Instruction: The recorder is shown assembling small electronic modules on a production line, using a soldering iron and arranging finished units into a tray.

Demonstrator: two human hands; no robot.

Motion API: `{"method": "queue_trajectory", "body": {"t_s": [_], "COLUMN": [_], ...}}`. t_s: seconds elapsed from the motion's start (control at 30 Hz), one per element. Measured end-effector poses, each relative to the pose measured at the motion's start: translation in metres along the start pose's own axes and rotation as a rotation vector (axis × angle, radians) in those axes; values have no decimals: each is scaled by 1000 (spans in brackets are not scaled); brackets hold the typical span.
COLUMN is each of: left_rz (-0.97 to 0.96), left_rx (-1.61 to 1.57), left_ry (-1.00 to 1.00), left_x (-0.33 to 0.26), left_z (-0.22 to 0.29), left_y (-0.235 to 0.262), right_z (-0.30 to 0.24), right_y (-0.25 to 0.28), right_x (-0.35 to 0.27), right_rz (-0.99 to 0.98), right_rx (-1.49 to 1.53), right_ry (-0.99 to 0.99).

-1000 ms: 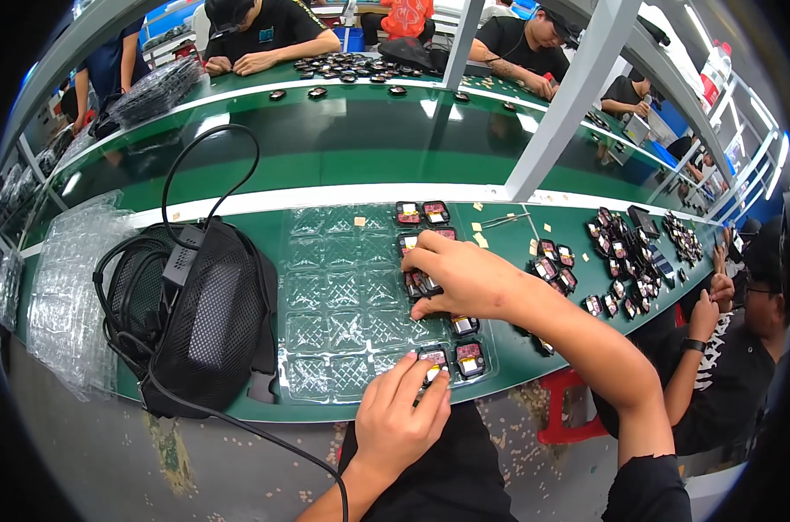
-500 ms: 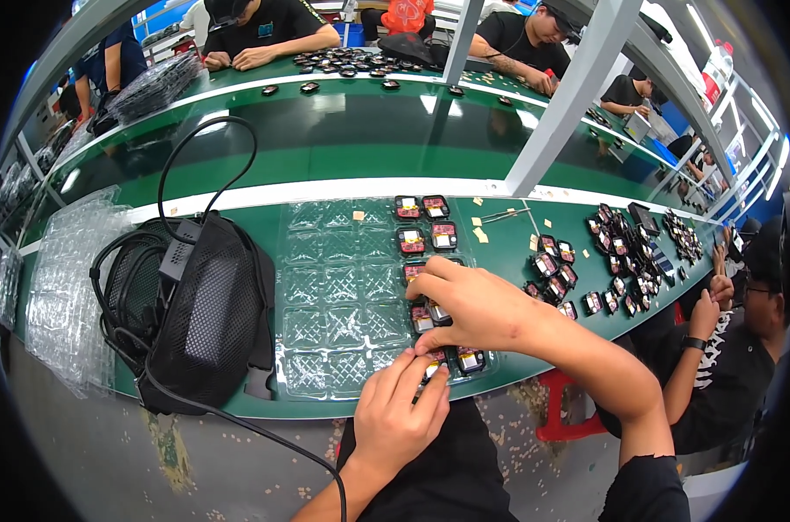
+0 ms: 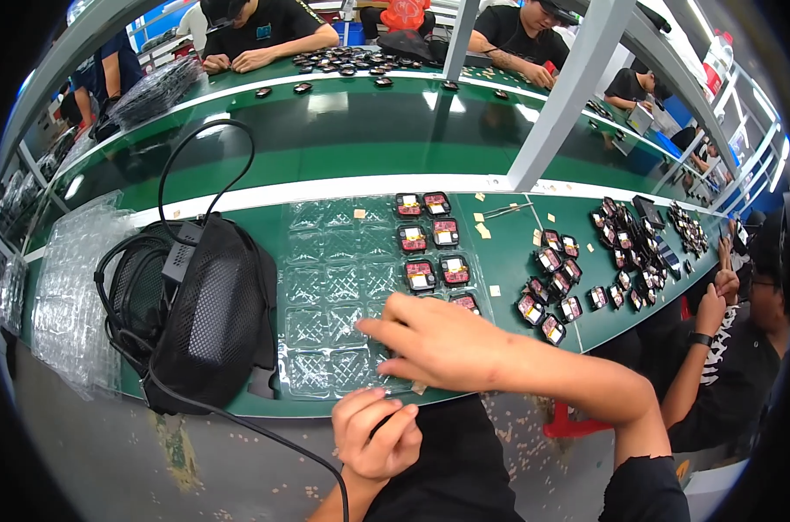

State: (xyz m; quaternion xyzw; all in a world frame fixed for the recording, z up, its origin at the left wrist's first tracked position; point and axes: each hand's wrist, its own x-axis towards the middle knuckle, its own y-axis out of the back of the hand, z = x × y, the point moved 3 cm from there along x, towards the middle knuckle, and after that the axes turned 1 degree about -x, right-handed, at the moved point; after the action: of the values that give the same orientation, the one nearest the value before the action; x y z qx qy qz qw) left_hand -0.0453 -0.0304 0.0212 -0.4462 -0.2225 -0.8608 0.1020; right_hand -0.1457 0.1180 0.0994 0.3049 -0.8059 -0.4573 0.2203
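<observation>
A clear plastic tray [image 3: 312,313] with moulded pockets lies in front of me. Small black square modules with red circuit boards fill its right-hand columns, such as this module [image 3: 421,276]. My right hand [image 3: 443,348] is over the tray's lower right part, fingers spread apart and pointing left, hiding the pockets beneath. Nothing shows in its grasp. Just off the table's near edge, my left hand [image 3: 377,435] has its fingers curled in; whatever they may hold is hidden. A small beige piece [image 3: 419,388] shows beside the right hand, close to the table edge.
On the left lie a black mesh bag [image 3: 208,322] with a cable and stacked clear trays [image 3: 77,296]. Loose modules [image 3: 556,270] and tweezers [image 3: 503,211] lie right of the tray. A grey post [image 3: 569,96] rises beyond. Several people sit around; one is close on the right.
My hands have come apart from the modules at the tray's near right. The left hand moved down toward me and curled; the right shifted left and down, uncovering a row of modules.
</observation>
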Motion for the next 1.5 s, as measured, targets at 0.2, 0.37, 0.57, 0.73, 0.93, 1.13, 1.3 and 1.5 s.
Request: {"method": "queue_trajectory", "body": {"t_s": [0.2,0.37,0.57,0.73,0.93,1.13,1.3,1.5], "left_rz": [-24,-77,-102,-273,-503,-576,-509,-569], "left_rx": [47,61,53,-287,-452,-473,-394,-339], "left_ry": [93,129,3,10,147,162,187,91], "left_x": [-1,-3,-8,-35,-63,-80,-89,-90], "left_z": [-1,-3,9,9,15,12,8,7], "left_y": [4,5,33,16,-13,-24,-27,-27], "right_z": [-9,-16,10,34,23,24,23,55], "right_y": [-25,-6,43,39,38,42,46,56], "right_x": [-7,-31,-122,-171,-164,-165,-164,-133], "right_rz": [247,287,457,366,203,116,244,281], "right_rx": [-431,-454,-509,-606,-376,-294,-277,-469], "right_ry": [229,186,-302,-490,-517,-495,-437,-298]}}
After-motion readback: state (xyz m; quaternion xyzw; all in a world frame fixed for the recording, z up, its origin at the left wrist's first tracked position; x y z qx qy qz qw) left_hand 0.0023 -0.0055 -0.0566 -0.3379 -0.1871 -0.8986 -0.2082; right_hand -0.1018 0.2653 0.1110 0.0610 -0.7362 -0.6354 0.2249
